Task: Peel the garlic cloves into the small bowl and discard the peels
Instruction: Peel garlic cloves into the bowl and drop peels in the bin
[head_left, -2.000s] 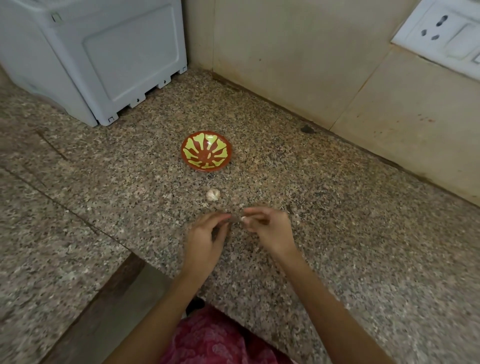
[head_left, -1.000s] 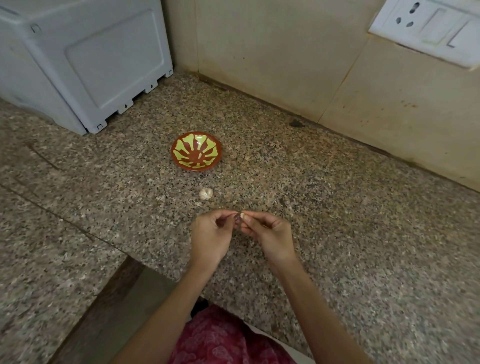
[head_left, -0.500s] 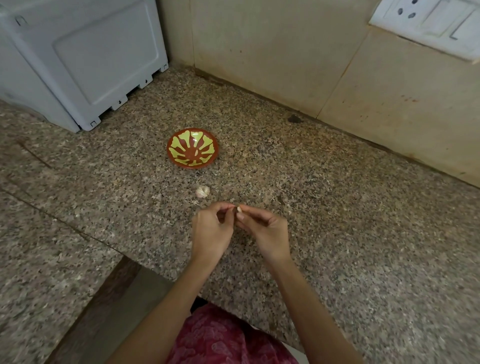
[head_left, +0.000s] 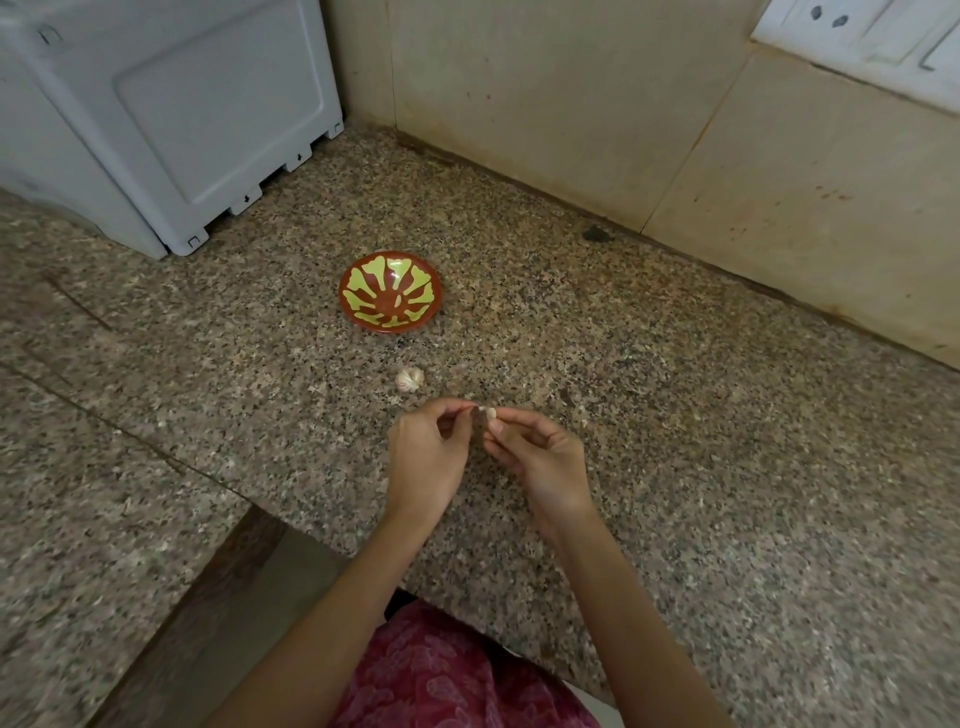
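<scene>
Both hands are up just above the speckled granite surface (head_left: 675, 441), close in front of the person, and a small pale garlic clove (head_left: 487, 414) is pinched between them. The left hand (head_left: 426, 457) curls its fingers (head_left: 447, 408) onto the clove from one side, and the right hand (head_left: 540, 462) grasps it with thumb and forefinger from the other. A little beyond them a garlic bulb (head_left: 410, 379) lies on the surface, apart from both hands. Farther back sits the small bowl (head_left: 387, 328), red-brown with yellow-green petal shapes; I cannot tell whether anything is in it. A white appliance (head_left: 171, 104) stands in the far left corner, a switch plate (head_left: 857, 36) is on the wall, and a pink patterned garment (head_left: 441, 675) shows at the near edge.
</scene>
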